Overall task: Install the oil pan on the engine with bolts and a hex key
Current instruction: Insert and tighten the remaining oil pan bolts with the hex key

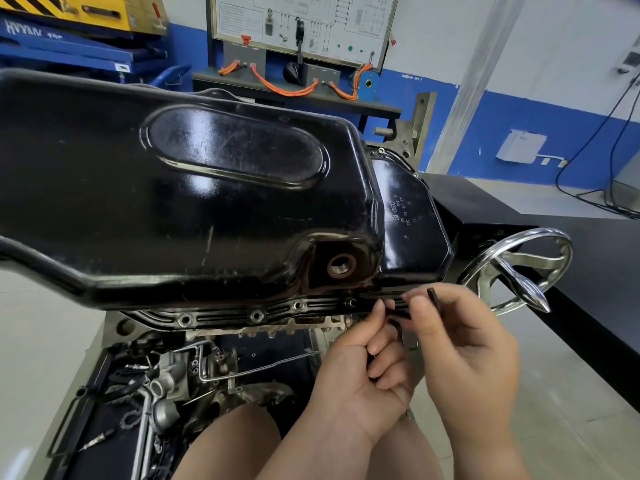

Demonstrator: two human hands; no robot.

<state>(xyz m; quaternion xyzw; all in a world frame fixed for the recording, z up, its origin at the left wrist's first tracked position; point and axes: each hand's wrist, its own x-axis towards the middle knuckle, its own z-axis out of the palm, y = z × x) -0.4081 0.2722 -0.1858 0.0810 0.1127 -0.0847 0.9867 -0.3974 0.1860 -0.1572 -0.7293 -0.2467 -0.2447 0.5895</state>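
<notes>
A glossy black oil pan (180, 202) lies on top of the upturned engine (242, 368) and fills the middle of the view. Its near flange (242, 313) shows several bolt holes; a bolt (351, 302) sits in one near the drain hole (341, 265). My right hand (464, 344) pinches a black hex key (433, 296) between thumb and forefinger, just right of that bolt at the flange. My left hand (363, 372) is curled beside it, fingertips touching the flange edge; whether it holds anything is hidden.
A chrome handwheel (519, 268) of the engine stand juts out right of my hands. A black bench (571, 244) runs along the right. Loose parts and tools lie on the tray (114, 403) below the engine. A training board (298, 26) stands behind.
</notes>
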